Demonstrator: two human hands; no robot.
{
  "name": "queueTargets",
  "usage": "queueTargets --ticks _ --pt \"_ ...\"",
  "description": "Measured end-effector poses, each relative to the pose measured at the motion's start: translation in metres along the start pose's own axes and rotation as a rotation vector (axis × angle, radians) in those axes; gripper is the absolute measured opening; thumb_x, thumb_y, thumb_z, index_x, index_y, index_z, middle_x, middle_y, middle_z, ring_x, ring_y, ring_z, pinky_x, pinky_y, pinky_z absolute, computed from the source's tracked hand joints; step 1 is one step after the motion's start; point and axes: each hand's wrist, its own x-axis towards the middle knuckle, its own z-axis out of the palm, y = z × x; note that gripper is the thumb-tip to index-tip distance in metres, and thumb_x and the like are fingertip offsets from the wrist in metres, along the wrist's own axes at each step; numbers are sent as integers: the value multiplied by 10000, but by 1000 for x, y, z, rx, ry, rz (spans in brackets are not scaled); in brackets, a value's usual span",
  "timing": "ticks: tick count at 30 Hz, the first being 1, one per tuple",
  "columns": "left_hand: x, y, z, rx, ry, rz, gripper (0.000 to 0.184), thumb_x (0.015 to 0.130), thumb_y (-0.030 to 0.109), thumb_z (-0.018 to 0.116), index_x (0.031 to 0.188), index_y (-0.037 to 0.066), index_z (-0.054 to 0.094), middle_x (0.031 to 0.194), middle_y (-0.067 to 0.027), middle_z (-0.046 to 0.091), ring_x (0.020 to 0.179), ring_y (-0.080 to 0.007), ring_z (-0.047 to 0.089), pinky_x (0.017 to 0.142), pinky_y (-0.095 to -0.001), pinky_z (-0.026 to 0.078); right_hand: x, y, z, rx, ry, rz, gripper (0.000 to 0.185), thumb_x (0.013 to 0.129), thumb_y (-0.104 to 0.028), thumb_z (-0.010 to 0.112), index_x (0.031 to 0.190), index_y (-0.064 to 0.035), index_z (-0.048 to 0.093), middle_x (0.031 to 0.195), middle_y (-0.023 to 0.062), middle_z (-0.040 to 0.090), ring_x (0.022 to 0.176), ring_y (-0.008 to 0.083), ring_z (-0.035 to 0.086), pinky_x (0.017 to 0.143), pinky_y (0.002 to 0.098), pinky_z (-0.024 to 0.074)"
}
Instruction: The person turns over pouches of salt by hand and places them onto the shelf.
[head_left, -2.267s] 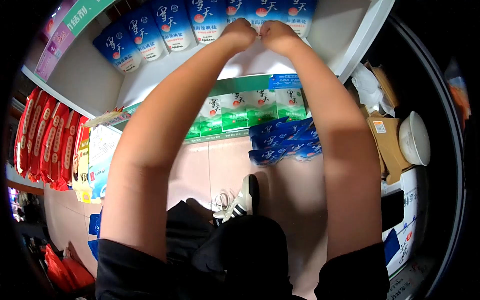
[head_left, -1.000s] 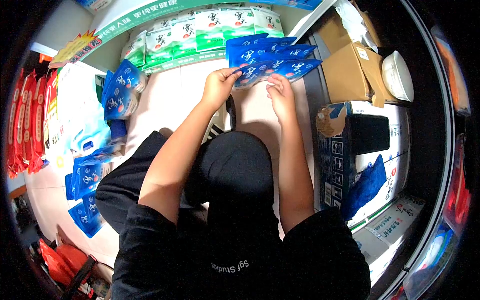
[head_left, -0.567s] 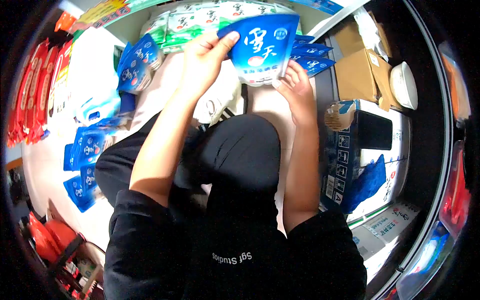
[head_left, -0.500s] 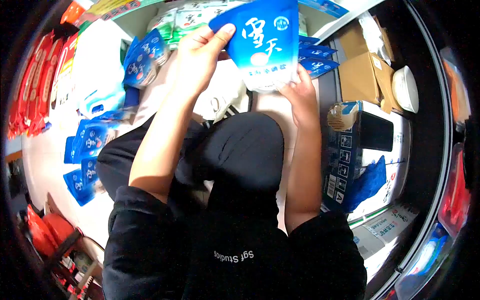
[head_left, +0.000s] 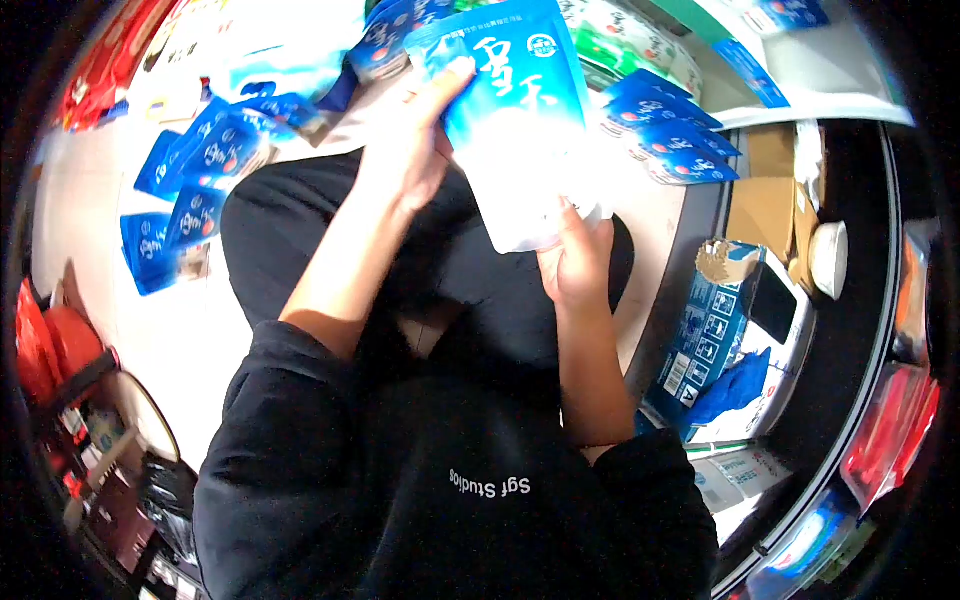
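Observation:
A blue-and-white salt pouch (head_left: pixel 515 130) with large white characters is held up in front of my knees, its printed face towards me. My left hand (head_left: pixel 412 160) is closed on its upper left edge, thumb on the front. At the lower right corner, my right hand (head_left: pixel 580 250) pinches the pouch with the thumb on the front; its other fingers are partly hidden behind. More blue pouches (head_left: pixel 665 130) lie in an overlapping row just to the right of the held one. On the left, several others (head_left: pixel 215 150) rest on the floor.
Green-and-white packs (head_left: pixel 630 50) sit on a shelf (head_left: pixel 820 105) at the upper right. To my right are an open brown carton (head_left: pixel 760 210), a white bowl (head_left: pixel 830 260) and a torn blue-and-white box (head_left: pixel 700 340). Red bags (head_left: pixel 65 330) are at the left edge.
Both hands have brought the pouch lower and closer to my body, still gripping it. The view has turned, so the shelf and right-hand pouches appear shifted.

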Motion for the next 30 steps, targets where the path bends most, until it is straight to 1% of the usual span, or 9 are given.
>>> queueTargets --ticks 3,7,8,10,14,16,24,26,30 --pt "-17 -14 -19 -37 56 43 277 754 75 602 1001 -22 524 924 -93 591 821 -167 576 748 -290 465 -5 20 13 -88 11 52 397 809 -21 521 1172 55 380 1053 110 508 905 156 532 706 261 468" --pt "-21 -15 -44 -23 101 23 276 770 98 583 1008 -24 518 927 -94 584 831 -165 572 744 -284 465 -10 42 18 -170 26 105 354 806 -28 524 1131 68 418 970 93 543 828 131 546 645 221 458" --pt "-21 -13 -47 -51 112 7 301 769 136 591 1014 -19 510 923 -96 581 819 -168 576 734 -286 473 -11 43 20 -177 20 115 354 806 -28 524 1131 68 418 970 93 543 828 131 546 645 221 458" --pt "-23 -12 -52 -90 132 -13 329 768 174 599 1020 -14 501 919 -99 578 806 -171 580 724 -288 481 -14 45 22 -370 2 158 405 820 -3 465 1191 75 321 1111 155 470 979 236 523 800 372 463" --pt "-19 -15 -59 -185 167 -42 297 792 192 571 1007 -6 520 903 -97 592 776 -175 592 707 -292 489 -14 46 30 -431 40 197 402 794 -5 487 1165 77 354 1068 149 493 936 224 539 791 349 461" --pt "-19 -17 -62 -223 173 -41 286 799 194 561 1002 -5 525 900 -97 595 770 -176 594 704 -294 491 -15 48 30 -458 64 135 356 739 -57 585 1052 79 483 960 103 562 865 162 554 722 260 443" --pt "-24 -39 -62 -331 253 -40 254 818 184 537 1003 10 527 932 -99 589 818 -190 584 746 -316 479 -6 35 41 -683 173 37 316 741 -71 599 1008 63 497 927 103 566 820 163 555 712 274 444" --pt "-28 -51 -59 -429 258 -37 231 840 154 508 1029 22 514 989 -98 572 899 -204 561 783 -334 468 5 32 37 -703 270 53 321 728 -75 606 1000 55 496 897 100 568 786 162 561 683 268 450" --pt "-41 -65 -50 -496 273 -166 302 861 162 483 1116 7 434 1075 -113 532 983 -237 531 867 -382 438 22 6 33 -714 217 197 320 708 -64 605 988 47 495 861 100 572 746 161 563 656 258 449"
